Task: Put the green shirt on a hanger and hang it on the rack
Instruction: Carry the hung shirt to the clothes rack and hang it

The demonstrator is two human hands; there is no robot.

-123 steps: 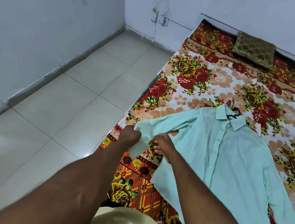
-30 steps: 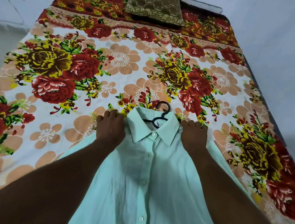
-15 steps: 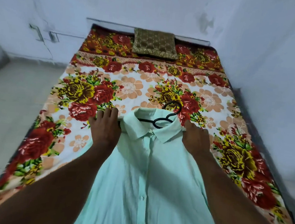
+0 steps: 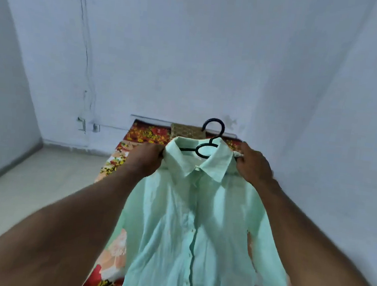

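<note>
The pale green button-up shirt point(image 4: 189, 222) hangs in the air in front of me, collar up, buttoned front facing me. A black hanger point(image 4: 213, 133) sits inside it, its hook sticking out above the collar. My left hand point(image 4: 146, 158) grips the shirt's left shoulder beside the collar. My right hand point(image 4: 252, 165) grips the right shoulder, fingers curled over the fabric and the hanger's end. The lower shirt runs off the bottom of the view. No rack is in sight.
A bed with a floral sheet point(image 4: 123, 150) lies below and behind the shirt, a brown patterned pillow point(image 4: 186, 131) at its head against the white wall point(image 4: 191, 51). Tiled floor point(image 4: 27, 181) stretches to the left. Wall sockets point(image 4: 88, 126) sit left of the bed.
Both hands went from pressing the shirt's shoulders flat on the bed to gripping them and lifting the shirt with the hanger off the bed. My view has risen toward the wall.
</note>
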